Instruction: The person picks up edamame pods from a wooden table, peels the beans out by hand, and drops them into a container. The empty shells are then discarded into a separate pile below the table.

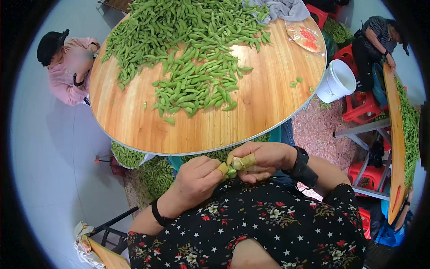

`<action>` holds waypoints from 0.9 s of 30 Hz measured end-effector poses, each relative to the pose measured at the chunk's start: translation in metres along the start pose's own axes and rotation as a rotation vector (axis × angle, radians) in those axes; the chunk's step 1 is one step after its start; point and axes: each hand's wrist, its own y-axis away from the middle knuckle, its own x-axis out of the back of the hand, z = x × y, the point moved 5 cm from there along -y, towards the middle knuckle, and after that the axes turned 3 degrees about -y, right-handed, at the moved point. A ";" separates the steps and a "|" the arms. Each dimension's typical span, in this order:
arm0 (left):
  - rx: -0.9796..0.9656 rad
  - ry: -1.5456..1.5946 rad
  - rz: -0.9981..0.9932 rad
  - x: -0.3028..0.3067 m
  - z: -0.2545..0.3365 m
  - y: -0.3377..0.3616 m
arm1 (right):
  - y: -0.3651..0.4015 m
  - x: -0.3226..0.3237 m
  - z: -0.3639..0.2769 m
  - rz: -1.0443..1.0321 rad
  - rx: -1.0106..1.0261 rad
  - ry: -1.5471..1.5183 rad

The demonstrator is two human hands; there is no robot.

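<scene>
Close to my body, just off the table's near edge, both my hands meet over a green soybean pod point(231, 172). My left hand point(197, 178) is closed, with its taped thumb and forefinger pinching the pod from the left. From the other side my right hand point(265, 158) grips it, fingers curled, yellowish tape round its thumb. Fingertips partly hide the pod. Below my hands, a teal tub point(175, 162) shows in part, with green pods inside. A large heap of soybean pods point(179, 31) and a smaller pile point(197, 87) lie on the round wooden table point(268, 96).
A white bucket point(333, 83) stands right of the table. At its far right are a grey cloth point(286, 10) and a clear bag point(307, 36) with red print. One person point(67, 67) sits at the left; others sit by another table point(394, 148) at right.
</scene>
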 end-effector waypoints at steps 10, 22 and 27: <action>0.060 -0.416 0.007 -0.008 0.008 -0.006 | -0.008 0.006 -0.002 0.567 0.423 0.378; 0.367 -0.361 -0.207 0.052 -0.048 -0.001 | -0.011 0.012 0.005 0.393 0.406 1.122; 0.231 -0.651 -0.218 0.040 -0.123 -0.058 | -0.006 0.009 -0.006 0.483 0.360 1.026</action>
